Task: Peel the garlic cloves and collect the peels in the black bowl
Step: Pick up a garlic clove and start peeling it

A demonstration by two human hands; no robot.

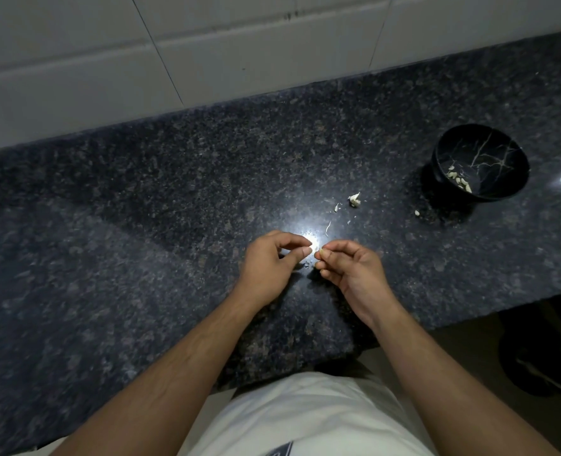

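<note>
Above the dark speckled polished granite bench (141,199), the left hand (269,263) hovers with curled fingers, thumb and forefinger tip pinched together; whether they hold anything cannot be told. Just beside it, the right hand (348,263) pinches a small pale garlic clove (321,251) at its fingertips. Beyond the hands, thin papery whitish peel scraps (354,199) lie scattered on the stone. Far right stands the round glossy black bowl with pale marble-like veins (515,172), holding pale bits (459,181) at its bottom.
</note>
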